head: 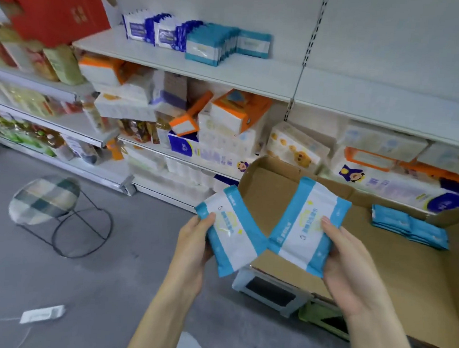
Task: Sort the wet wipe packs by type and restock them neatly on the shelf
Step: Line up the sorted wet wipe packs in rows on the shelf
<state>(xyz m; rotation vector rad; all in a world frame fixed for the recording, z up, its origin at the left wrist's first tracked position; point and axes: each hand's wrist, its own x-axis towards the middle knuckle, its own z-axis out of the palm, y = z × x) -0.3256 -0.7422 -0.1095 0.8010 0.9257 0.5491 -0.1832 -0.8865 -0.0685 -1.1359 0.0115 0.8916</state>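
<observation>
Both hands, left hand [191,241] and right hand [352,261], each grip a light-blue wet wipe pack [232,236], next shelving beside the matching row [213,46] at upper centre.

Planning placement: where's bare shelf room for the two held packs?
Top shelf is bare right of the light-blue packs, past the upright, and along its front edge. Below it, tissue boxes are packed tight.

Item count
Two were held: left pack [232,239], right pack [310,228]. One box [406,267] and one stool [44,201] were present.
</observation>
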